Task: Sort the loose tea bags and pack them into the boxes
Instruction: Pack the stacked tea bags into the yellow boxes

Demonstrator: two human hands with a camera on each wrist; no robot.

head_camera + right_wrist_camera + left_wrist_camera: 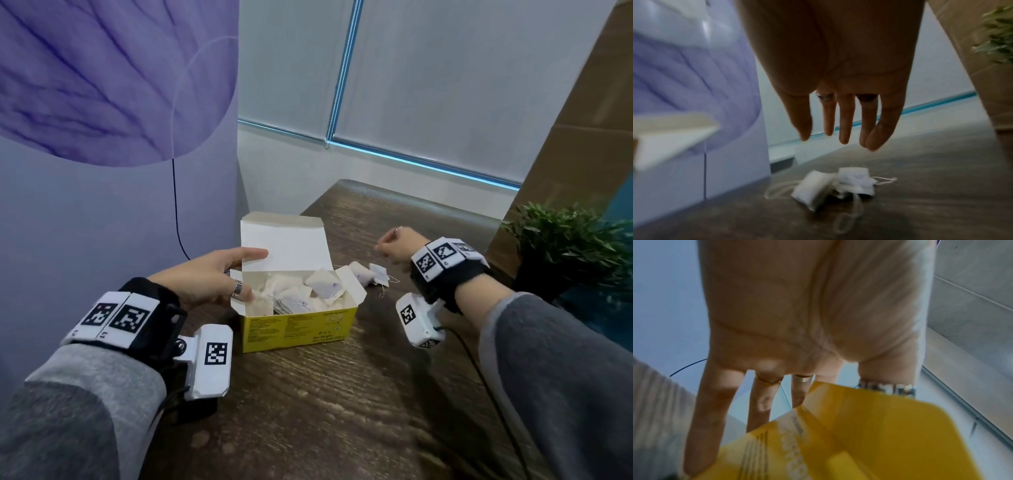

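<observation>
The left hand (209, 277), nearest to the camera, lies with straight fingers against the left end of the open yellow box (301, 329), which stands on the wooden surface (342, 411) and contains several tea bags (291, 296). Just right of the box lie 2 loose tea bags (830, 186) with strings. The right hand (840, 97) hangs over them with fingers spread downward, holding nothing, near a green plant (568, 246).

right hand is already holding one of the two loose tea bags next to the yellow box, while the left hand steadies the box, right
Not quite. The right hand holds nothing: the right wrist view shows its fingers straight and hanging above the two loose tea bags, which lie on the table. The rest stands: the left hand rests against the open yellow box.
</observation>
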